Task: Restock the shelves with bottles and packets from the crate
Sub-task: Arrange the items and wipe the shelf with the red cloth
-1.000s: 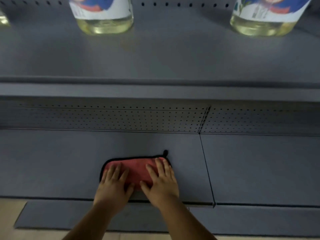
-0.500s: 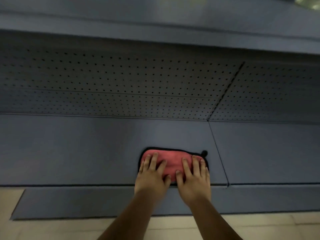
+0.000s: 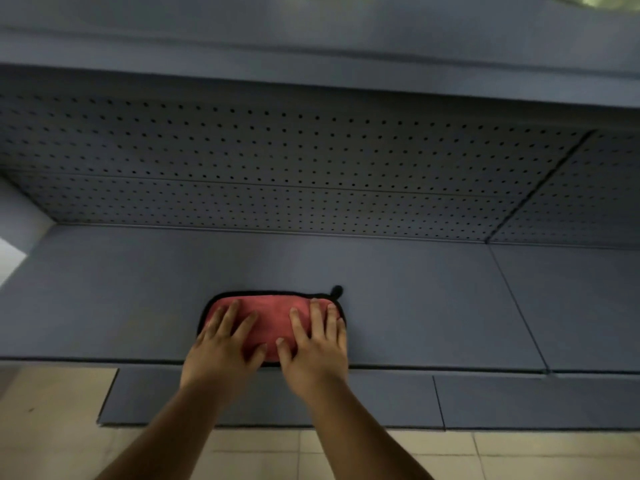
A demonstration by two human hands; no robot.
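A red cloth (image 3: 273,315) with black edging and a small black loop lies flat near the front edge of the grey bottom shelf (image 3: 104,299). My left hand (image 3: 221,348) presses on the cloth's left half with fingers spread and straight. My right hand (image 3: 317,344) presses flat on its right half. No crate, bottle body or packet shows on this shelf.
A perforated grey back panel (image 3: 277,174) rises behind the shelf. The upper shelf's front edge (image 3: 311,74) overhangs, with a sliver of a bottle base (image 3: 602,0) at the top right. A seam (image 3: 516,306) splits the shelf boards. Beige floor tiles (image 3: 52,410) lie below.
The view has dropped from the upper shelf with oil bottles to the bottom shelf. Both hands stay flat on the cloth, which has slid a little rightward along the shelf.
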